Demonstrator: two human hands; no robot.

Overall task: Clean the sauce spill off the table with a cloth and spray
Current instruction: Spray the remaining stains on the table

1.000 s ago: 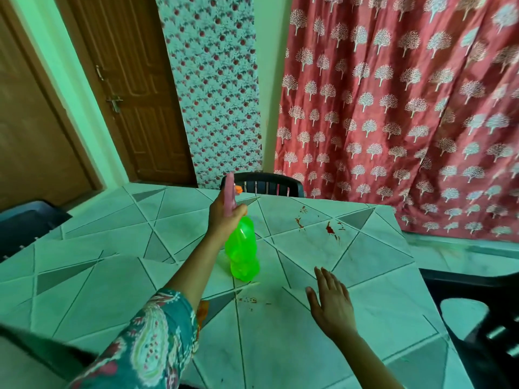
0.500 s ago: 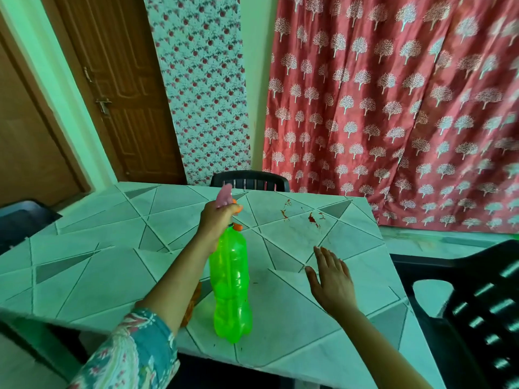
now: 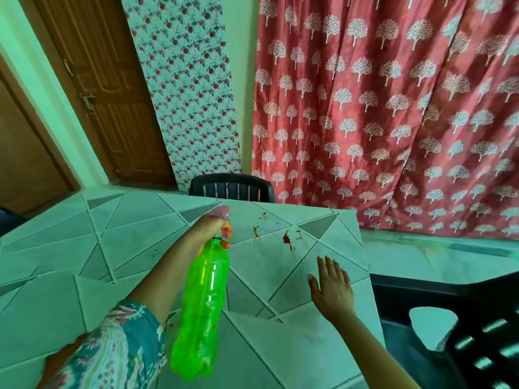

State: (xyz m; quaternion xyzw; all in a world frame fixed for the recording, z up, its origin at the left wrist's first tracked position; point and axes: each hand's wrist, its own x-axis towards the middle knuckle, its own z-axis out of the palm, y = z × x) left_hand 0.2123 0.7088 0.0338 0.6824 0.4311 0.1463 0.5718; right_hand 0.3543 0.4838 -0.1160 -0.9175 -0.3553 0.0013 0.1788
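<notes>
The left arm's sleeve [image 3: 120, 343] is teal, printed with pink and white paisley-like patterns.

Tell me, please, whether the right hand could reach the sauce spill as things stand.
Probably yes: the right hand is open just short of the spill, with only bare table between them.

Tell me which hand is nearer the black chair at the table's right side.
Right. The right hand lies open on the table near its right edge, just left of that black chair; the left hand grips the spray bottle farther left.
</notes>
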